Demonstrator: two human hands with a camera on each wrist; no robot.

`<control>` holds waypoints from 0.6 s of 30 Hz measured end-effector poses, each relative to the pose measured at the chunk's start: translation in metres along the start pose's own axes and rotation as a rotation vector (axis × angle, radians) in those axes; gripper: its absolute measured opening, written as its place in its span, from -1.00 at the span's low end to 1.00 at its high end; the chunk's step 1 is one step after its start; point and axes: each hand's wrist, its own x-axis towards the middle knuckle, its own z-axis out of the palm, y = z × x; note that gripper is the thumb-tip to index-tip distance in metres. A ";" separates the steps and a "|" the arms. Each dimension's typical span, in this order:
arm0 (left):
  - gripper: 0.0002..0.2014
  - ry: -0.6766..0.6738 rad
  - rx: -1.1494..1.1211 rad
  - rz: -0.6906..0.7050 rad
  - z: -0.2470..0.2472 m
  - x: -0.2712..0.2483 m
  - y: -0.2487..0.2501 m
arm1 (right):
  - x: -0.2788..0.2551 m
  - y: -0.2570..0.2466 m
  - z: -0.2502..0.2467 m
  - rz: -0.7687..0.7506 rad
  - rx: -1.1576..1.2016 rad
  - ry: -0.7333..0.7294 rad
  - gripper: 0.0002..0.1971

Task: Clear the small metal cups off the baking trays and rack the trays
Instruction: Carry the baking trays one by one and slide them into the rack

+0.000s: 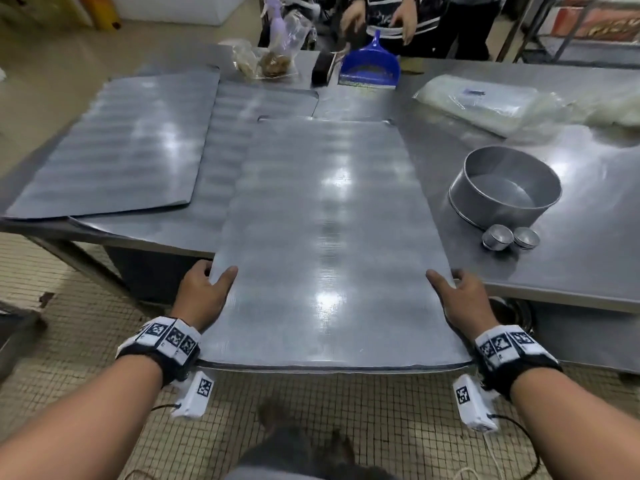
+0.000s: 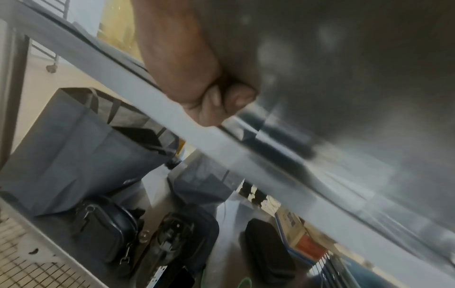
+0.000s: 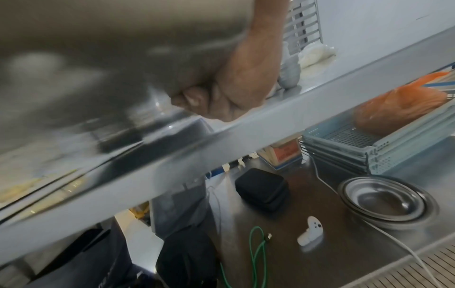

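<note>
Gleaming bare baking tray (image 1: 322, 244), gripped by both hands

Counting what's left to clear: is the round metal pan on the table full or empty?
Empty: the round metal pan shows only its bare shiny bottom; two small metal cups stand outside it on the steel table.

Your left hand (image 1: 202, 292) sits at lower left of centre in the head view, thumb flat on top, fingers (image 2: 236, 97) curled beneath, as the left wrist view confirms. Your right hand (image 1: 462, 299) mirrors it at lower right, fingers (image 3: 194, 99) curled under. Both forearms enter from the bottom corners, each wrist wearing a marker-patterned band.
</note>
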 end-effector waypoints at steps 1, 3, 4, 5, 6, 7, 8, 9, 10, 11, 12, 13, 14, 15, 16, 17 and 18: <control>-0.75 0.013 -0.016 0.018 -0.003 0.003 0.003 | 0.000 -0.009 -0.003 -0.006 0.001 0.000 -0.61; -0.71 0.028 -0.032 0.042 -0.012 0.004 0.011 | 0.000 -0.022 -0.008 -0.012 0.011 -0.005 -0.66; -0.71 0.037 -0.038 0.051 -0.016 0.006 0.015 | 0.003 -0.028 -0.010 -0.031 0.024 -0.009 -0.64; -0.70 0.051 -0.048 0.061 -0.021 0.005 0.020 | 0.005 -0.033 -0.012 -0.045 0.035 -0.011 -0.55; -0.70 0.071 -0.060 0.070 -0.026 0.006 0.025 | 0.008 -0.039 -0.013 -0.066 0.048 -0.003 -0.46; -0.70 0.093 -0.067 0.081 -0.032 0.005 0.030 | 0.011 -0.046 -0.013 -0.079 0.050 0.013 -0.40; -0.70 0.114 -0.074 0.089 -0.039 0.006 0.035 | 0.013 -0.056 -0.013 -0.097 0.060 0.012 -0.42; -0.71 0.135 -0.091 0.102 -0.048 0.007 0.040 | 0.014 -0.070 -0.012 -0.117 0.065 0.003 -0.49; -0.73 0.154 -0.104 0.111 -0.057 0.010 0.045 | 0.016 -0.086 -0.013 -0.151 0.067 -0.006 -0.57; -0.74 0.174 -0.116 0.129 -0.069 0.011 0.053 | 0.017 -0.104 -0.014 -0.179 0.058 -0.012 -0.61; -0.74 0.199 -0.114 0.140 -0.083 0.014 0.060 | 0.021 -0.121 -0.013 -0.219 0.050 -0.014 -0.58; -0.70 0.230 -0.113 0.156 -0.096 0.017 0.065 | 0.026 -0.138 -0.012 -0.248 0.034 -0.013 -0.52; -0.64 0.267 -0.113 0.163 -0.111 0.020 0.071 | 0.032 -0.156 -0.009 -0.283 0.016 -0.017 -0.46; -0.59 0.303 -0.114 0.183 -0.127 0.022 0.076 | 0.037 -0.176 -0.006 -0.318 0.000 -0.031 -0.41; -0.55 0.340 -0.101 0.184 -0.145 0.026 0.079 | 0.043 -0.196 -0.001 -0.356 0.006 -0.035 -0.37; -0.50 0.376 -0.086 0.199 -0.162 0.029 0.084 | 0.046 -0.216 0.003 -0.381 0.038 -0.037 -0.34; -0.46 0.409 -0.087 0.195 -0.179 0.028 0.089 | 0.049 -0.238 0.008 -0.410 0.070 -0.047 -0.36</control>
